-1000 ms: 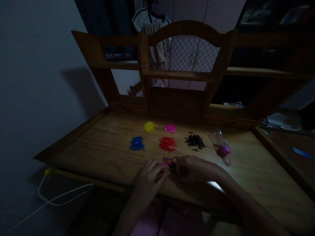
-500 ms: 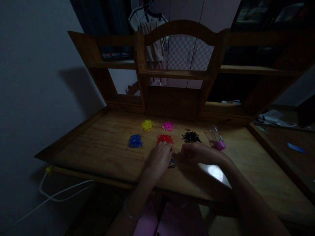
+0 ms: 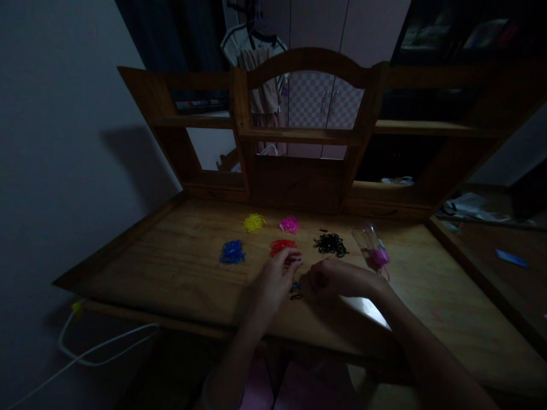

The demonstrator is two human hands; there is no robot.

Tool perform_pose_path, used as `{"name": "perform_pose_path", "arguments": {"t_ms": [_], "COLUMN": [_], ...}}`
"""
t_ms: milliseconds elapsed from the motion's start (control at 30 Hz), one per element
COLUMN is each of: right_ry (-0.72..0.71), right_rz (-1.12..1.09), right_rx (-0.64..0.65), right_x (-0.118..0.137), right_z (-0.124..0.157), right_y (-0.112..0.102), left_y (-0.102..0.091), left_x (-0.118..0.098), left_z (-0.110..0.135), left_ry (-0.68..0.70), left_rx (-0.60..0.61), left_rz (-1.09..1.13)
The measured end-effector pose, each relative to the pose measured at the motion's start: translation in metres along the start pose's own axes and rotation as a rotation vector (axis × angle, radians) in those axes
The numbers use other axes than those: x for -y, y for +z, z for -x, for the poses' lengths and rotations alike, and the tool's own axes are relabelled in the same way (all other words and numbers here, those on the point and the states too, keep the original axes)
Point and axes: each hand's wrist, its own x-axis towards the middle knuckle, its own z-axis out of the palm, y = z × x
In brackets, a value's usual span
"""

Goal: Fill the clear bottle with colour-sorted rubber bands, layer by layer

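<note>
My left hand (image 3: 277,279) is closed in a pinch just in front of the pile of red rubber bands (image 3: 282,246). A speck of blue, apparently a blue rubber band (image 3: 299,259), shows at its fingertips. To the right, my right hand (image 3: 337,277) is curled with thumb and fingers together, in front of the pile of black rubber bands (image 3: 331,244); whatever it holds is hidden. Between the hands, a few loose dark and blue bands (image 3: 296,295) lie on the wooden desk (image 3: 179,273).
Piles of blue (image 3: 232,251), yellow (image 3: 254,222) and pink rubber bands (image 3: 289,225) lie on the desk. At the right lies a clear container with a pink end (image 3: 378,257). A wooden shelf unit (image 3: 299,135) rises along the back. A white cable (image 3: 106,343) hangs at the lower left.
My left hand has turned and its fingertips have lifted, showing the blue speck. My right hand has shifted slightly left and down, closer to the loose bands. The view has tilted a little.
</note>
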Motion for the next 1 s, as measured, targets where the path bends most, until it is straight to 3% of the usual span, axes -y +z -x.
{"name": "perform_pose_path", "arguments": {"t_ms": [233, 400, 533, 667, 833, 1000], "right_ry": [-0.003, -0.098, -0.115, -0.140, -0.211, -0.159], "right_rz": [-0.156, -0.296, -0.209, -0.158, -0.283, -0.217], "right_rx": [-0.119, -0.228, -0.289, -0.310, -0.316, -0.554], "right_x": [-0.005, 0.004, 0.013, 0.016, 0.017, 0.014], "right_z": [0.006, 0.011, 0.009, 0.007, 0.010, 0.009], "right_y": [-0.012, -0.020, -0.015, -0.014, -0.018, -0.022], "left_y": [-0.001, 0.015, 0.021, 0.015, 0.009, -0.003], "left_x": [0.008, 0.010, 0.007, 0.006, 0.004, 0.005], "left_z": [0.011, 0.020, 0.022, 0.023, 0.022, 0.019], "left_ry": [-0.219, -0.306, -0.317, -0.410, -0.409, -0.350], "left_rx": [0.015, 0.053, 0.164, 0.149, 0.109, 0.100], "left_rz": [0.464, 0.597, 0.776, 0.966, 1.042, 0.906]}}
